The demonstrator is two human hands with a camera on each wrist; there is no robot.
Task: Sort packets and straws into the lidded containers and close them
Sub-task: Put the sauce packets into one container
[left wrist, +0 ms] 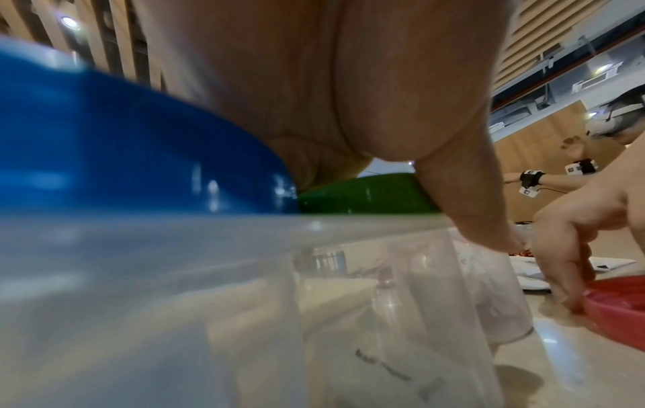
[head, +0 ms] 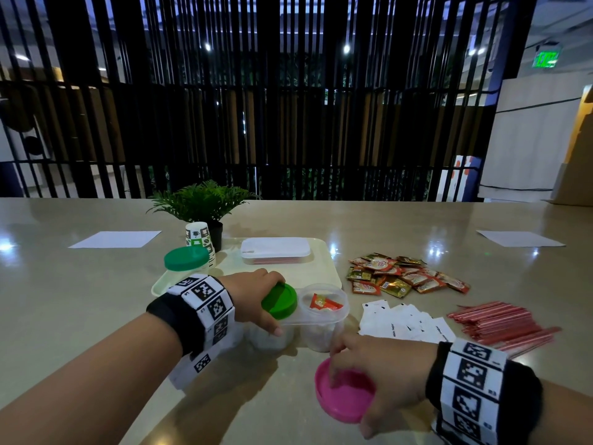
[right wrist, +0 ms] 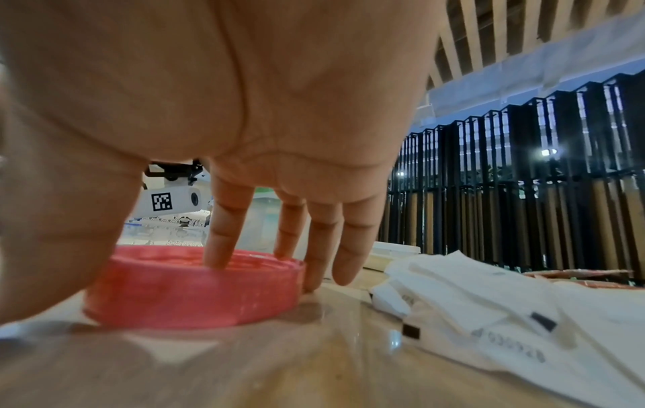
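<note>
A clear container with joined round compartments [head: 316,326] stands near the table's front. My left hand [head: 256,297] grips the green lid [head: 279,300] on one compartment, thumb down the clear wall [left wrist: 418,276]. The compartment beside it is uncovered and holds a red packet [head: 321,304]. A pink lid [head: 345,395] lies upside down in front of it; my right hand [head: 378,380] holds it, index finger inside the rim [right wrist: 192,289] and thumb on the near side. Red and gold packets [head: 404,277], white packets [head: 404,322] and red straws [head: 503,322] lie loose to the right.
A cream tray [head: 321,268] behind carries a white-lidded box [head: 276,250] with straws inside. A green-lidded jar [head: 186,260], stacked paper cups [head: 199,236] and a potted plant [head: 202,200] stand at its left. Paper sheets [head: 115,239] lie further out. A blue lid [left wrist: 122,143] shows close by.
</note>
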